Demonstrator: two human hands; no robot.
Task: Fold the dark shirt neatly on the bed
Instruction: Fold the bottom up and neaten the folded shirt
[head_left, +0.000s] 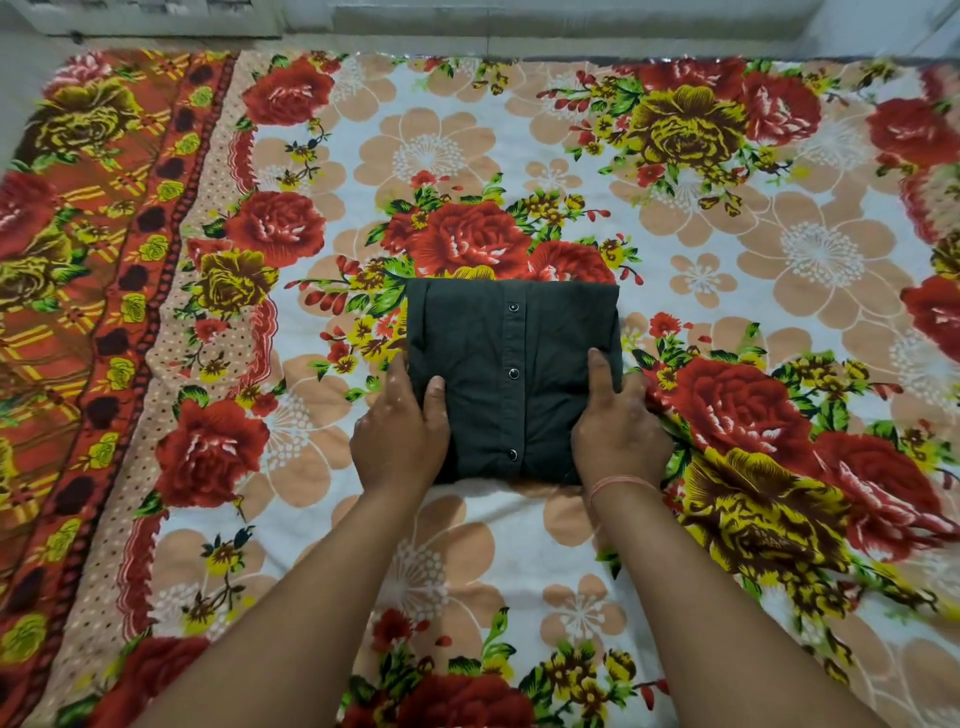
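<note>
Head view: dark shirt (511, 364) lies on the bed (727, 249), about mid-width and toward the near side. It is already a compact rectangle, button placket up and running near to far. Three small shiny buttons (514, 373) show along it.

Hands:
- The left hand (400, 431) has its thumb flat on the top layer and its fingers stretched along the shirt's left edge. It presses rather than clasps.
- The right hand (618, 431) does the same at the right edge, thumb on top, fingers extended down the side onto the bedsheet (561, 525).
- Cannot tell whether any fingertips are tucked under the bundle.
- A thin thread band (621, 484) circles the right wrist.

Materials:
- The shirt is matte woven cloth, very dark grey-green, lightly creased. Its far edge is a rounded fold; its near edge looks thicker, with stacked layers.
- The bedsheet is soft printed fabric, red roses and peach flowers on white, with an orange-red border strip (78, 260) at left. It is rumpled beside the right hand.

Handling (judgement):
- Light and limp, with no stiffness of its own, so the layers would likely slide and sag if lifted by one corner.
- Best taken at both side edges together, fingers beneath and thumbs above, so the stack keeps its shape.
- The buttons are the only hard points.
- Fold looks near complete; squaring the edges is probably what remains
</note>
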